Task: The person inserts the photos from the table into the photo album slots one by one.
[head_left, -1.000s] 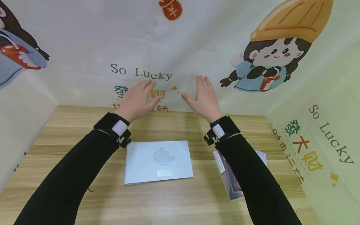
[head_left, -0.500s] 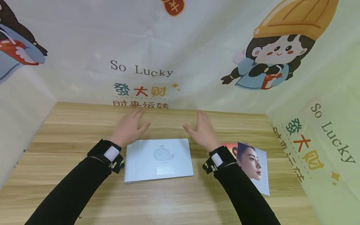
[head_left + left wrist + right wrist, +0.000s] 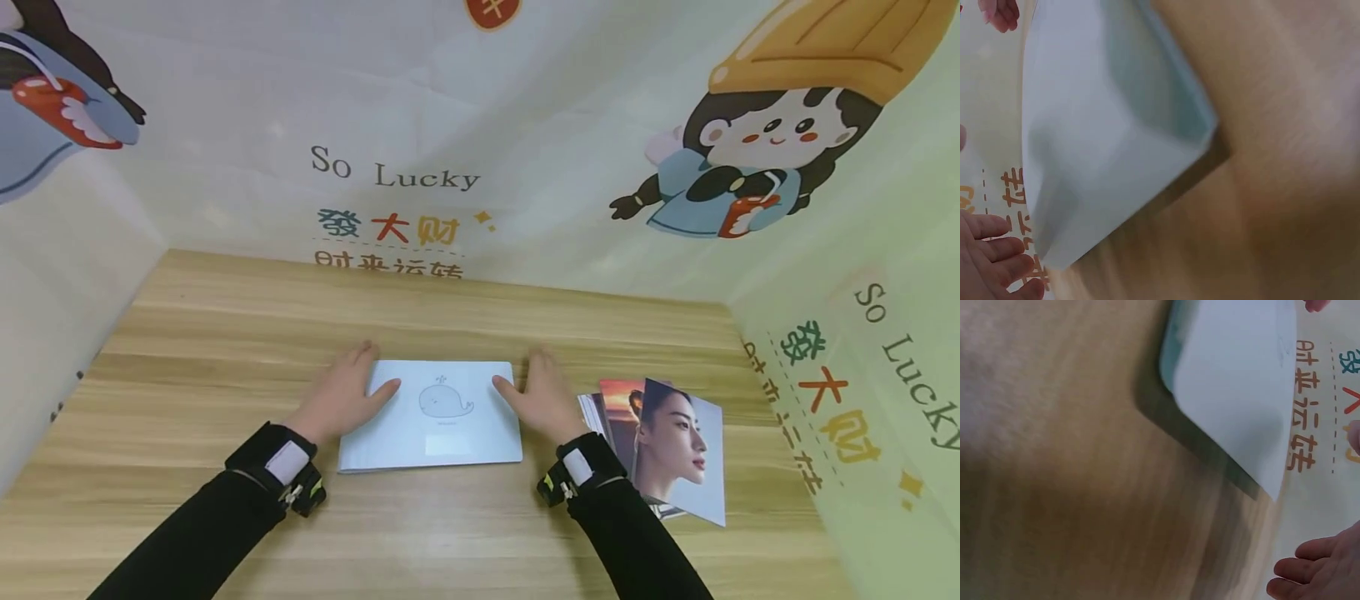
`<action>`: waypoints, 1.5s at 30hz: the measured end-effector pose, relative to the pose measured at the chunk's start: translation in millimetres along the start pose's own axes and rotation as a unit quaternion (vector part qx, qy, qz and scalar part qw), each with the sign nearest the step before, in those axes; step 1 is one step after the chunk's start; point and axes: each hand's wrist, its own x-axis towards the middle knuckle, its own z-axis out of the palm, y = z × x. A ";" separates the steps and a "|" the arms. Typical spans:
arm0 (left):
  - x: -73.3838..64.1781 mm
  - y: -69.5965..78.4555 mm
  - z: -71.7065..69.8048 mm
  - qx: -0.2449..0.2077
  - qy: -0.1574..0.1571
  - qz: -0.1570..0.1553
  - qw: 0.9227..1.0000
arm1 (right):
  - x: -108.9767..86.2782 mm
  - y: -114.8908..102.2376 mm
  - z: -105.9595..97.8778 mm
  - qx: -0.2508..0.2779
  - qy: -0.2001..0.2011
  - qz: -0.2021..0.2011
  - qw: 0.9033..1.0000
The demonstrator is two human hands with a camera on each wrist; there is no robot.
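Note:
A thin white album with a small line-drawn whale on its cover lies flat on the wooden table. My left hand is at its left edge, fingers extended and thumb over the cover's upper left corner. At the opposite edge is my right hand, its thumb over the upper right corner. Both wrist views show the fingers straight, beside the album's edges; whether they touch it I cannot tell. In the right wrist view the white cover stands slightly apart from the layer below.
Right of my right wrist lies a loose pile of photo prints, topped by a portrait photo, with an orange-toned photo partly beneath. A printed cloth walls the table at the back and both sides.
Both hands have come down and back from in front of the cloth to the album's left and right edges. The photo pile, earlier partly hidden by my right arm, now shows more.

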 end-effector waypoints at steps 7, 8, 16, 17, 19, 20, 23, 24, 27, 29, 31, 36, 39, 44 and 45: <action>-25.4 -2.2 16.6 -0.008 0.022 0.008 1.000 | -15.9 5.1 14.8 0.012 -0.031 -0.007 0.999; -28.9 -1.8 17.9 -0.013 0.022 0.009 1.000 | -18.0 5.5 16.3 0.012 -0.029 -0.019 0.999; -58.4 5.6 23.3 -0.026 0.008 0.001 1.000 | -25.4 4.8 24.8 0.004 -0.040 -0.035 0.999; -61.5 6.9 23.4 -0.027 0.011 -0.001 1.000 | -25.3 4.8 25.1 0.003 -0.043 -0.033 0.998; -67.2 9.6 23.8 -0.030 0.015 -0.004 0.999 | -25.7 4.3 24.8 0.001 -0.051 -0.030 0.998; -69.6 10.7 24.3 -0.033 0.014 -0.006 0.999 | -26.1 4.0 24.7 -0.001 -0.054 -0.029 0.998; -74.1 13.7 26.4 -0.040 0.008 -0.010 0.999 | -27.5 3.3 24.1 -0.003 -0.058 -0.026 0.998; -74.5 14.0 27.5 -0.041 0.004 -0.011 0.999 | -27.9 3.5 23.8 -0.001 -0.059 -0.024 0.998; -72.7 15.1 29.8 -0.040 0.000 -0.011 0.999 | -28.1 3.1 21.0 0.007 -0.060 -0.018 0.998; -69.8 15.8 30.9 -0.036 0.002 -0.013 0.999 | -27.4 3.4 18.5 0.012 -0.062 -0.015 0.998; -65.6 17.8 31.6 -0.030 0.007 -0.012 0.999 | -26.3 4.3 16.0 0.014 -0.061 -0.012 0.998; -54.4 25.9 34.1 -0.019 0.014 -0.010 1.000 | -22.2 12.4 13.0 0.000 -0.049 -0.003 0.999; -46.7 31.8 36.4 -0.016 0.011 -0.011 1.000 | -19.7 16.1 8.6 0.000 -0.040 0.011 0.999; -35.6 41.5 40.1 -0.012 0.002 -0.013 1.000 | -16.5 19.5 0.9 0.036 -0.027 0.041 0.998; -33.6 43.2 40.5 -0.013 0.001 -0.013 1.000 | -16.0 20.0 -0.3 0.046 -0.022 0.046 0.998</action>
